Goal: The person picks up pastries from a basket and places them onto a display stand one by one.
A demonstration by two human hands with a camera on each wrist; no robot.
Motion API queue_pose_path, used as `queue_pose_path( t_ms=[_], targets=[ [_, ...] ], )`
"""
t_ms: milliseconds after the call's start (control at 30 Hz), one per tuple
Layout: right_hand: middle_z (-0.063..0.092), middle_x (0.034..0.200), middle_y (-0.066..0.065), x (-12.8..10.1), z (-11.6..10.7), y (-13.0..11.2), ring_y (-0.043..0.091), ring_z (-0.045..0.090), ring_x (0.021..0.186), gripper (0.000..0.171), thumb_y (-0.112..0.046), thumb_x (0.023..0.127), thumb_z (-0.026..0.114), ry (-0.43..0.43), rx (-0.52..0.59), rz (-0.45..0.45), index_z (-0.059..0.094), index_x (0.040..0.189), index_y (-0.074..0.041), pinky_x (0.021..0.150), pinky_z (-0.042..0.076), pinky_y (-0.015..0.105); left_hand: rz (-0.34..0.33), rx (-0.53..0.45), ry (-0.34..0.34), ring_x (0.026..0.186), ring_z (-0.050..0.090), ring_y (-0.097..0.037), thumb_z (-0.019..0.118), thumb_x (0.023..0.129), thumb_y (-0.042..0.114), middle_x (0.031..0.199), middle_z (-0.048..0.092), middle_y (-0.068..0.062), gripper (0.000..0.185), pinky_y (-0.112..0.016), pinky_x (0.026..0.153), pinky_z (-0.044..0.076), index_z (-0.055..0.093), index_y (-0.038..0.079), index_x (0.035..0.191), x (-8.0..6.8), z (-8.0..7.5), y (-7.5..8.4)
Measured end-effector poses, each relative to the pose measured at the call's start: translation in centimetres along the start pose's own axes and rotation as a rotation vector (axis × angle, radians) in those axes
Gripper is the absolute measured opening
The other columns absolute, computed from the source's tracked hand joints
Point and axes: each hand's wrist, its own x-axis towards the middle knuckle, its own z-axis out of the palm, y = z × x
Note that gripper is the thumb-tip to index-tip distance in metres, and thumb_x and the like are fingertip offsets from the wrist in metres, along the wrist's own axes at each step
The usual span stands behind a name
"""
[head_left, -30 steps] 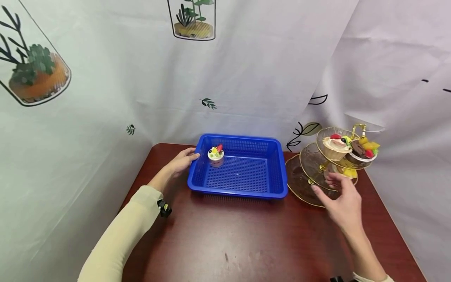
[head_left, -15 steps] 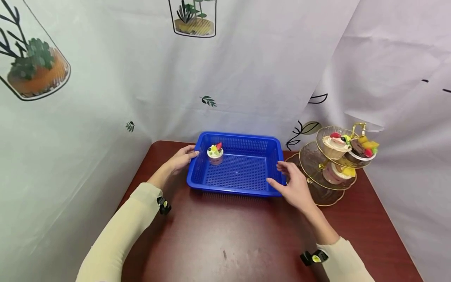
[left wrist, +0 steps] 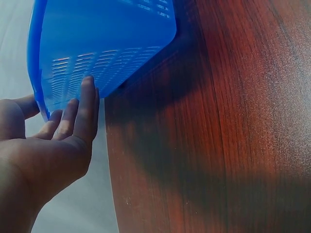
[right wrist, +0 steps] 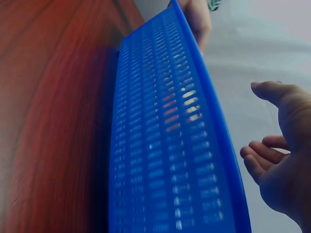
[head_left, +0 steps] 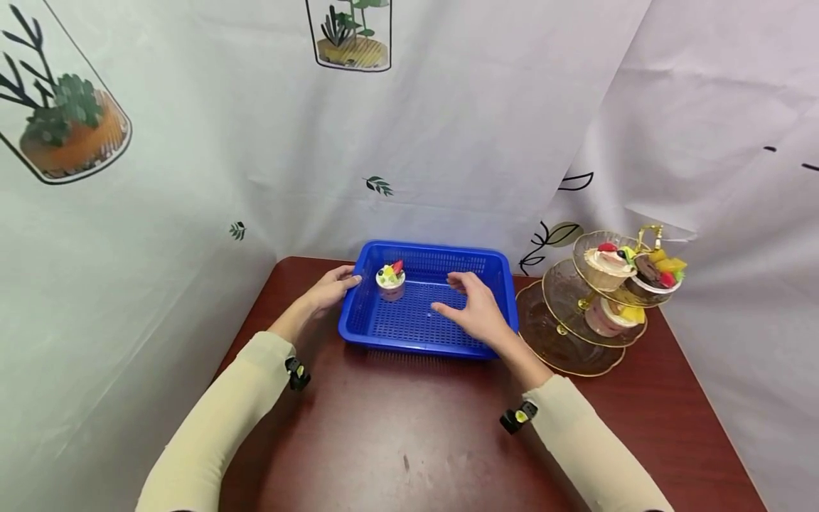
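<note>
Both hands now meet the blue basket (head_left: 435, 302): my right hand (head_left: 476, 313) has left the tiered stand (head_left: 598, 299), fingers spread loose above the mesh, reaching for the little cake (head_left: 391, 279); my left hand (head_left: 329, 290) rests flat-fingered on the rim.

We see the right hand (head_left: 476, 313) has left the tiered glass stand (head_left: 579, 323), where it hovered at the lower plates a second ago. It crossed leftward past the right rim of the blue basket (head_left: 499, 263), and now hangs over the basket's floor with fingers loosely spread, well apart from the small fruit-topped cake (head_left: 391, 279). Its sleeve (head_left: 589, 455) now stretches further across the worktop (head_left: 409, 441).
</note>
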Motion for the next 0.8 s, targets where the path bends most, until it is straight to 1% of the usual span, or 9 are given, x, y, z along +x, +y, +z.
queue_pose_path(
  t_ms=[133, 300, 433, 533, 633, 800],
  targets=[
    [0.063, 0.134, 0.017, 1.8, 1.4, -0.2, 0.037, 0.063, 0.124, 0.073, -0.039, 0.091, 0.085, -0.053, -0.004, 0.028, 0.056, 0.146, 0.0, 0.106, 0.052, 0.051, -0.005, 0.005, -0.002, 0.131, 0.058, -0.039, 0.05, 0.114, 0.025, 0.153, 0.05, -0.025, 0.056, -0.052, 0.109, 0.05, 0.033, 0.001, 0.162, 0.0, 0.1, -0.1],
    [0.062, 0.134, 0.017, 4.1, 3.2, -0.2, 0.037, 0.062, 0.126, 0.074, -0.039, 0.092, 0.084, -0.09, 0.012, 0.034, 0.055, 0.146, 0.004, 0.107, 0.052, 0.048, -0.005, -0.023, 0.004, 0.128, 0.06, -0.038, 0.05, 0.114, 0.023, 0.15, 0.052, -0.026, 0.053, -0.05, 0.105, 0.054, 0.036, 0.0, 0.16, 0.2, 0.1, -0.1],
    [0.063, 0.133, 0.017, 5.9, 4.6, -0.2, 0.035, 0.062, 0.124, 0.074, -0.037, 0.092, 0.085, -0.094, 0.009, 0.035, 0.056, 0.144, 0.006, 0.107, 0.051, 0.046, -0.003, -0.03, 0.005, 0.127, 0.061, -0.038, 0.05, 0.114, 0.021, 0.149, 0.053, -0.027, 0.052, -0.047, 0.101, 0.056, 0.036, -0.001, 0.159, 0.3, 0.0, -0.1],
    [0.063, 0.132, 0.018, 6.9, 5.4, -0.3, 0.036, 0.062, 0.124, 0.071, -0.033, 0.091, 0.086, -0.1, 0.021, 0.048, 0.057, 0.142, 0.006, 0.106, 0.051, 0.047, -0.004, -0.031, -0.003, 0.127, 0.062, -0.038, 0.05, 0.114, 0.021, 0.15, 0.053, -0.027, 0.053, -0.046, 0.1, 0.057, 0.036, -0.002, 0.159, 0.4, 0.1, -0.1],
    [0.063, 0.133, 0.017, 7.6, 6.2, -0.4, 0.036, 0.062, 0.124, 0.068, -0.031, 0.091, 0.086, -0.115, 0.042, 0.067, 0.057, 0.141, 0.004, 0.105, 0.051, 0.047, 0.0, -0.03, -0.005, 0.125, 0.062, -0.037, 0.05, 0.114, 0.02, 0.15, 0.053, -0.028, 0.053, -0.044, 0.099, 0.058, 0.036, -0.002, 0.159, 0.4, 0.1, -0.1],
    [0.062, 0.135, 0.015, 8.7, 7.4, -0.2, 0.031, 0.061, 0.125, 0.07, -0.032, 0.09, 0.088, -0.117, 0.057, 0.114, 0.056, 0.143, 0.002, 0.106, 0.051, 0.044, 0.006, -0.026, -0.004, 0.123, 0.063, -0.036, 0.051, 0.114, 0.02, 0.149, 0.053, -0.028, 0.052, -0.045, 0.098, 0.058, 0.037, -0.002, 0.159, 0.4, 0.0, -0.1]
  ],
)
